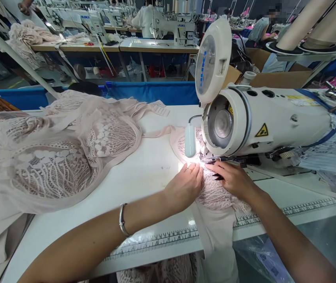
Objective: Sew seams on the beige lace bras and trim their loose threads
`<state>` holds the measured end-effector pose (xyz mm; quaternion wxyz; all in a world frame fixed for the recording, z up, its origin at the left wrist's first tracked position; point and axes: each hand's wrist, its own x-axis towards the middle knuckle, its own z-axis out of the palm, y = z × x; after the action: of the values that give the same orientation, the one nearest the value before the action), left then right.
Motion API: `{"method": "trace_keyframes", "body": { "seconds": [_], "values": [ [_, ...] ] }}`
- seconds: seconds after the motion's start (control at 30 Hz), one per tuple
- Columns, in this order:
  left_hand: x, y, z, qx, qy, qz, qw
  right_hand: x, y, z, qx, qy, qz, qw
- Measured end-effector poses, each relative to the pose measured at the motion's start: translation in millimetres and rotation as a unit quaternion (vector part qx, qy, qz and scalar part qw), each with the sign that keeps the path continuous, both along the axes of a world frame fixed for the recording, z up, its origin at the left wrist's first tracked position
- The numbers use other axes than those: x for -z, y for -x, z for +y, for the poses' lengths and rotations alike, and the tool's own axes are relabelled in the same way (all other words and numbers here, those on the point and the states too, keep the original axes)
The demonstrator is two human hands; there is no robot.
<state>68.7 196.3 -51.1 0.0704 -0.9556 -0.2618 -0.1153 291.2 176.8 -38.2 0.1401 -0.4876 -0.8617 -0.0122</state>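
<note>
A pale pink lace garment piece (215,196) lies under the head of a white sewing machine (259,122) and hangs over the table's front edge. My left hand (185,186) lies flat on the lace just left of the needle area, fingers stretched out together, a ring on one finger and a silver bracelet on the wrist. My right hand (233,179) rests on the lace to the right, fingers pressed down, with a small dark tool (217,177) under its fingertips. The needle itself is lost in the lamp's glare.
A heap of the same pink lace pieces (56,157) covers the white table's (144,173) left half. A printed ruler strip (162,239) runs along the front edge. Blue fabric bins (156,92) stand behind. Other sewing stations and people fill the background.
</note>
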Motion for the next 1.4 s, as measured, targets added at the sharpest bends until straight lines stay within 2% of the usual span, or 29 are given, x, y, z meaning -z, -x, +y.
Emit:
{"method": "trace_keyframes", "body": {
  "seconds": [0.43, 0.73, 0.87, 0.93, 1.0, 1.07, 1.2, 1.3, 1.4],
  "values": [
    [-7.4, 21.6, 34.6, 0.084, 0.068, -0.069, 0.992, -0.9, 7.1, -0.8, 0.023, 0.016, -0.010, 1.000],
    [-23.5, 32.4, 55.3, 0.093, 0.116, -0.028, 0.989, 5.3, 6.6, -0.9, 0.027, 0.000, -0.006, 1.000],
    [-23.5, 21.3, 42.2, 0.030, 0.039, -0.010, 0.999, 7.3, 7.4, -1.3, 0.036, 0.012, 0.009, 0.999],
    [-21.3, 12.9, 28.7, 0.038, 0.026, -0.012, 0.999, 8.4, 7.0, -1.0, 0.037, 0.019, 0.022, 0.999],
    [-18.3, 6.5, 16.6, 0.067, 0.055, -0.015, 0.996, 9.4, 5.6, -0.2, 0.032, 0.027, 0.044, 0.998],
    [-15.8, 3.9, 10.0, 0.069, 0.097, -0.026, 0.993, 10.1, 3.7, 0.8, 0.023, 0.029, 0.070, 0.997],
    [-14.5, 7.1, 12.6, 0.077, 0.150, -0.050, 0.984, 10.5, 1.3, 1.6, 0.011, 0.027, 0.092, 0.995],
    [-15.3, 9.1, 17.2, 0.085, 0.159, -0.031, 0.983, 8.9, 1.4, 1.4, 0.010, 0.020, 0.083, 0.996],
    [-15.7, 10.4, 19.8, 0.071, 0.156, -0.030, 0.985, 5.7, 2.0, 1.9, -0.041, 0.006, 0.085, 0.996]
  ]
}}
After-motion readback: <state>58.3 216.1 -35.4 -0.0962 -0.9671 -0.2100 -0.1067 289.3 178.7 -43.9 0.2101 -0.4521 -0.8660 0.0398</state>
